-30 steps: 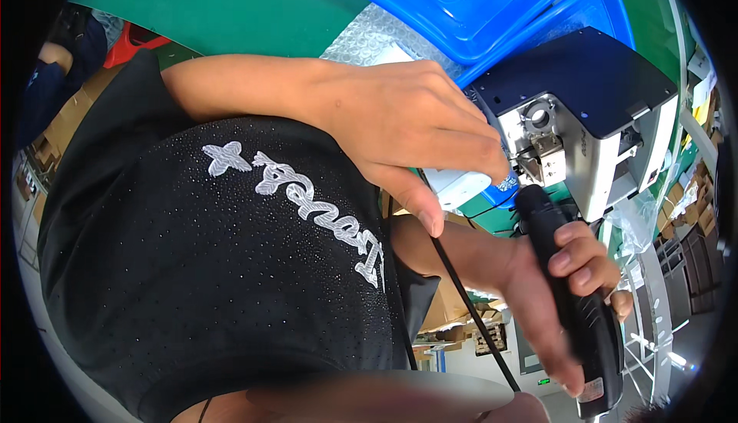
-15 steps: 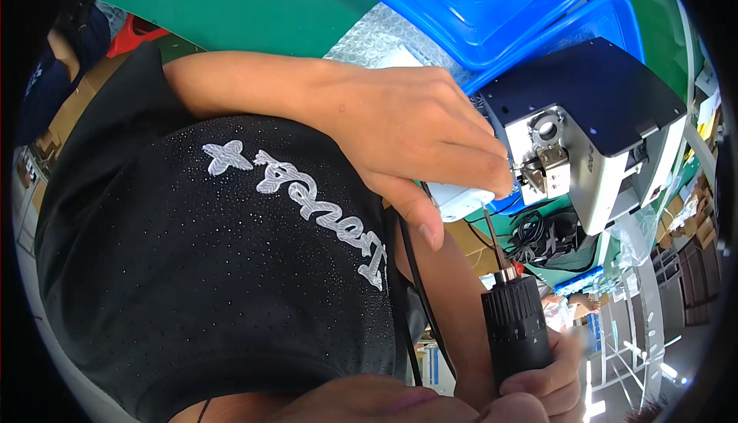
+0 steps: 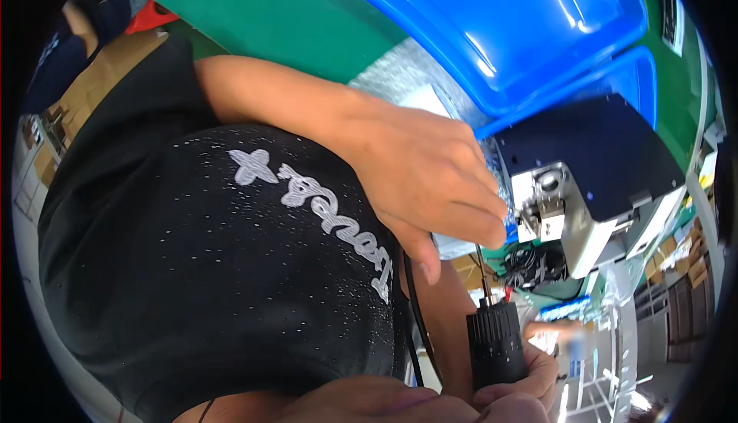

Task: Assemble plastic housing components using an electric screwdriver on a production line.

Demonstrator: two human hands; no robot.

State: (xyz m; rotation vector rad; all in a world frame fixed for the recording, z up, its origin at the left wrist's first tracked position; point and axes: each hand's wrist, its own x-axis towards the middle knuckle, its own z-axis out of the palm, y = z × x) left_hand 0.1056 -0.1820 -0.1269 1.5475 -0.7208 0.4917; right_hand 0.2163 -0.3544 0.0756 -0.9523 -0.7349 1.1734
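Observation:
My left hand (image 3: 430, 184) reaches over from the left, its thumb and fingers closed around a whitish block-shaped piece (image 3: 453, 248), mostly hidden by the hand. In my right hand (image 3: 538, 377) at the lower right is a black power screwdriver (image 3: 496, 338) with a ribbed collar. Its thin metal bit (image 3: 483, 273) points up at the piece, close beside my left fingertips. Whether the tip touches a screw is hidden. Just right of my left fingers stands a white-and-black bench machine (image 3: 592, 161) with a metal fixture (image 3: 547, 184) on its front.
Large blue trays (image 3: 538, 23) lie on the green table (image 3: 254, 8) behind the machine. Bubble wrap (image 3: 400, 69) sits beside them. Black cables (image 3: 530, 265) are bundled below the machine. Another person's arm (image 3: 81, 23) shows at the far left, and cardboard boxes (image 3: 684, 258) stand at the right.
The whole view has shifted, so trays, machine and hands appear lower. The screwdriver has come left relative to the machine, and its bit stands more upright. Both hands keep their hold.

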